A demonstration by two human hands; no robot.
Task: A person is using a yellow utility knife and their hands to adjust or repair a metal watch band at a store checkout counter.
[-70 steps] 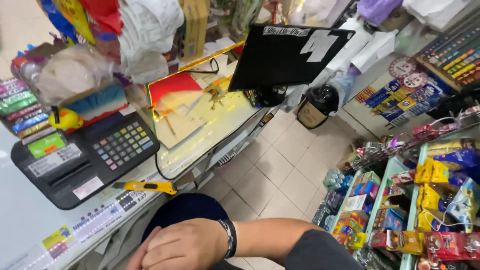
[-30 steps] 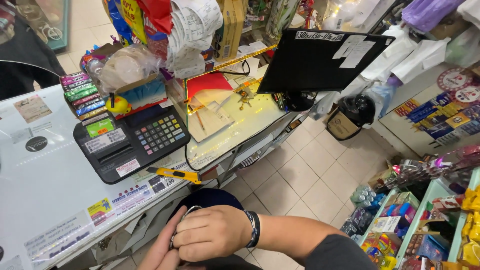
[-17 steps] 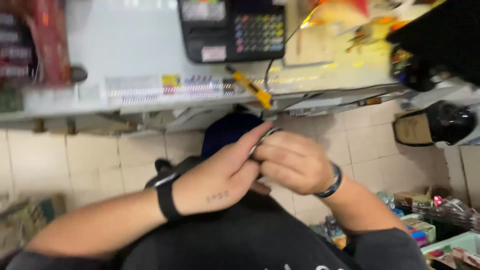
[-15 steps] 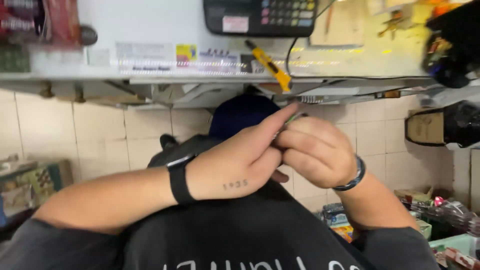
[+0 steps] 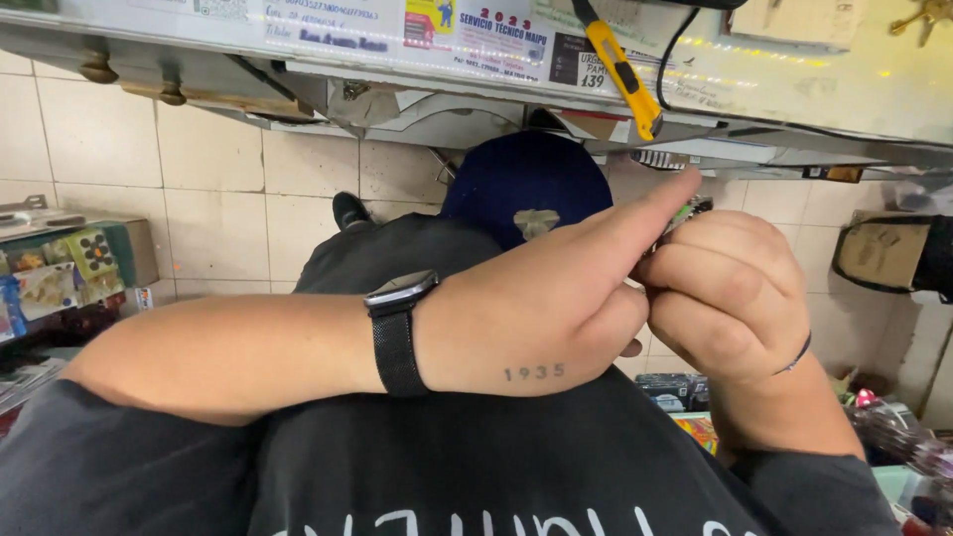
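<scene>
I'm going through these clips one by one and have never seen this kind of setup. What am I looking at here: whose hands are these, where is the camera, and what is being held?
There is no machine here: a person wears one camera on the head, and it looks down at their own two bare hands. The left hand comes in from the left with a dark watch on the wrist and its forefinger stretched out. The right hand is curled into a loose fist and wears a thin bracelet. Both hands meet around a small object that only peeks out between the fingers; what it is cannot be told. Below them are the person's dark shirt and a dark blue cap. Across the top runs the counter edge with a yellow utility knife on it. The floor is pale tile.
</scene>
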